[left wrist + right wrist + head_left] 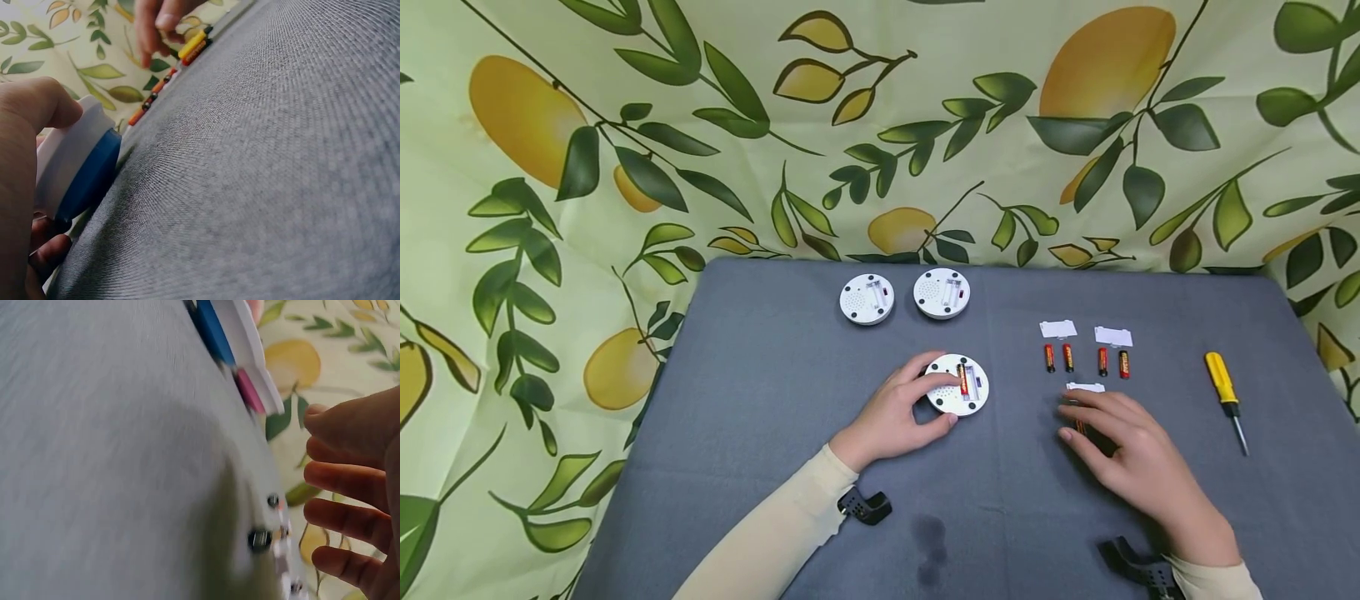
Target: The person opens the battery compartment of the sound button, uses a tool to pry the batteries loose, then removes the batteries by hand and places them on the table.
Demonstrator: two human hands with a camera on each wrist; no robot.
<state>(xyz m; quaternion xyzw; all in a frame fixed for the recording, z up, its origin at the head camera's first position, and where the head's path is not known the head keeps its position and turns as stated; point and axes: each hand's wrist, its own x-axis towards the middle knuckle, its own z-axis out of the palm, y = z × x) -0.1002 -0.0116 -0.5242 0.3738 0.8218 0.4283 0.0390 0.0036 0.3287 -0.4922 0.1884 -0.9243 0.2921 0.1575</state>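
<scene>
My left hand (pixel 891 412) grips a round white device (pixel 946 401) by its rim, underside up. One red-and-black battery (pixel 962 379) lies in its compartment, beside a bare slot, with a fingertip at the battery. The left wrist view shows the device's blue lower side (pixel 94 172), tilted, between thumb and fingers. Over the table's right part hovers my right hand (pixel 1131 442), fingers apart and slightly bent, with nothing in them. Just below its fingertips lie a loose battery (pixel 1080 426), partly hidden, and a white cover (pixel 1086 387).
Two more round white devices, one left (pixel 867 299) and one right (pixel 942 293), lie underside up at the back, compartments uncovered. Two white covers (pixel 1058 329) lie beyond several batteries (pixel 1102 362). A yellow-handled screwdriver (pixel 1222 383) lies far right on the grey cloth (pixel 760 358).
</scene>
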